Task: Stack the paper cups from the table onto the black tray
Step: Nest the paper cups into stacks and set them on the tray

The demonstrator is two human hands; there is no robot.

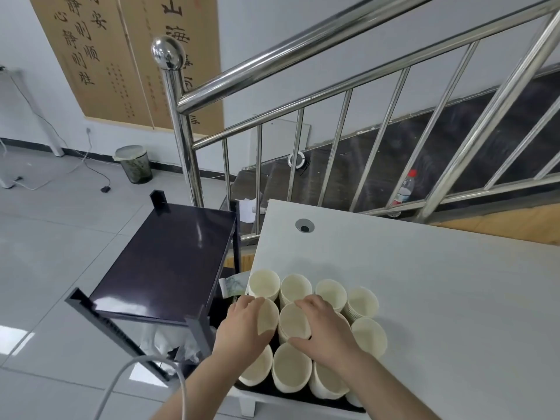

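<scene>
On the far left, a lined waste bin [134, 164] stands on the tiled floor by the wall. Next comes a dark shelf cart [169, 256] with a glossy, bare top, parked against the white table's [424, 283] left edge. At the table's near corner, stacks of cream paper cups [295, 287] stand mouth-up in tight rows on a black tray [274, 386], only a strip of which shows at the front; the close packing probably lets the stacks brace each other. The left hand [244, 324] curls around the side of one cup stack [268, 316], gripping it. Beside it, the right hand [322, 325] lies over the neighbouring middle stack [293, 321], thumb and fingers wrapped about its rim, seemingly seating or steadying it. Behind the table, a steel stair railing [303, 95] climbs rightward, with a plastic bottle [403, 189] standing beyond its bars.
</scene>
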